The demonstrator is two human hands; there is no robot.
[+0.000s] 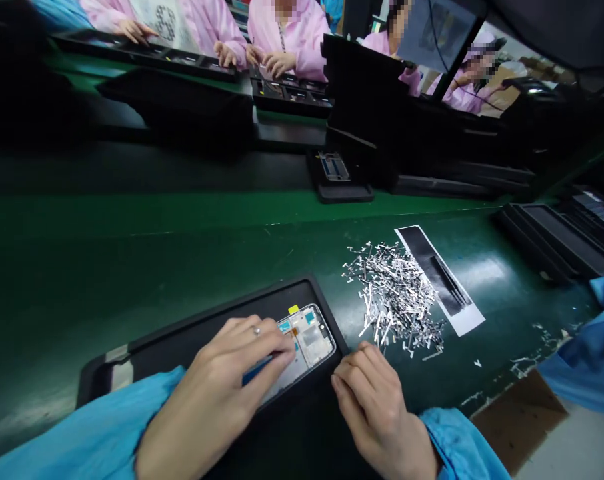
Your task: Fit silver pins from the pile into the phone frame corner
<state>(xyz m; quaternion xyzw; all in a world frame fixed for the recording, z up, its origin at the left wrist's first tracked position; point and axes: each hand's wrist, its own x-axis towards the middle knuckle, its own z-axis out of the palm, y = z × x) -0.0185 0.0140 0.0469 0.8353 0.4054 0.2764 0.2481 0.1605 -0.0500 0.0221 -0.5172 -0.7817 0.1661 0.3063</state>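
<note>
A phone frame [309, 339] with white and blue parts and a yellow tab lies in a black tray [192, 333] on the green bench. My left hand [222, 387] rests on the frame, fingers closed on a thin blue tool [257, 369] that lies across it. My right hand [372, 400] sits just right of the tray with its fingers curled; whether it pinches anything is hidden. A heap of small silver metal strips [397, 297] lies just beyond my right hand.
A white sheet with a black strip [439, 277] lies beside the heap. Black trays [557, 243] are stacked at right, another tray with a phone frame [335, 170] across the belt. People in pink coats [287, 33] work opposite. A blue sleeve [597, 347] shows at right.
</note>
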